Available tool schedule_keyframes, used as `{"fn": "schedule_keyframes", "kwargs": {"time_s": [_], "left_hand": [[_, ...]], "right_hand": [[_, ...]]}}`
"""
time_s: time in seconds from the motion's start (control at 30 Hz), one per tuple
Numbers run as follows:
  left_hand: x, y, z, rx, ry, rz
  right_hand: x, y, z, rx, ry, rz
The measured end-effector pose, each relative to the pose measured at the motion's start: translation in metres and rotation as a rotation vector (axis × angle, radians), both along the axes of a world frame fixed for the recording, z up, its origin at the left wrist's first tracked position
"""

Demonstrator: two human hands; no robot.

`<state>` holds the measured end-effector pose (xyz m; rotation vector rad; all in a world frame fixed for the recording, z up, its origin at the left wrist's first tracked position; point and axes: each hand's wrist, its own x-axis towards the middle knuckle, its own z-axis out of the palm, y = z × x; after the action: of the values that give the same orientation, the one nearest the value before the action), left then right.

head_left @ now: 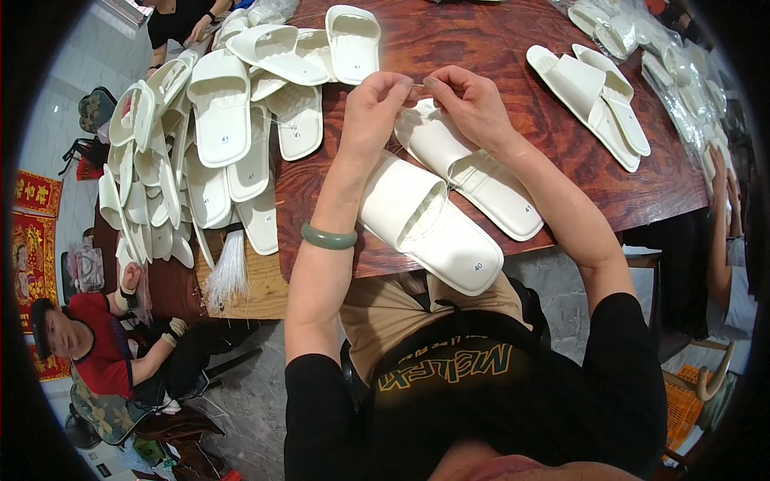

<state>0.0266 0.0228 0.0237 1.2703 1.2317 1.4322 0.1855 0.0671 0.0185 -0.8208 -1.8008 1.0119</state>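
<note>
Above the toes of two white slippers, my left hand (pixel 377 104) and my right hand (pixel 473 104) come close together, both closed in a pinch. A short, thin pale strand (pixel 417 85) runs between their fingertips; its exact kind is too small to make out. The nearer slipper (pixel 449 232) lies with its heel over the table's front edge. Beside it, to the right, the other slipper (pixel 493 188) lies partly under my right hand and wrist. Fine clear threads show around the openings of both slippers. A green bangle (pixel 329 237) circles my left forearm.
A large heap of white slippers (pixel 220 112) covers the left of the reddish wooden table (pixel 473 40). A bundle of white strands (pixel 228 272) hangs at its front-left edge. Another slipper pair (pixel 589 104) lies right, near bagged slippers (pixel 682 72). People sit at left and right.
</note>
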Motion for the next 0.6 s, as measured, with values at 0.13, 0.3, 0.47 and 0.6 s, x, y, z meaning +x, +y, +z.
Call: {"fn": "schedule_keyframes", "kwargs": {"time_s": [0.13,0.3,0.47,0.6], "left_hand": [[-0.001,0.0004,0.0003,0.018,-0.005,-0.019],[0.0002,0.0001,-0.0005,0.004,-0.027,-0.002],[0.0031,0.0008,-0.0021,0.04,0.032,-0.025],[0.0016,0.0011,-0.001,0.009,-0.002,0.014]], "right_hand": [[-0.0014,0.0011,-0.0019,0.057,0.02,-0.006],[-0.0025,0.0021,-0.0032,-0.029,0.091,-0.006],[-0.0023,0.0017,-0.0029,-0.003,0.05,0.022],[-0.0027,0.0027,-0.0036,-0.038,0.076,0.018]]}}
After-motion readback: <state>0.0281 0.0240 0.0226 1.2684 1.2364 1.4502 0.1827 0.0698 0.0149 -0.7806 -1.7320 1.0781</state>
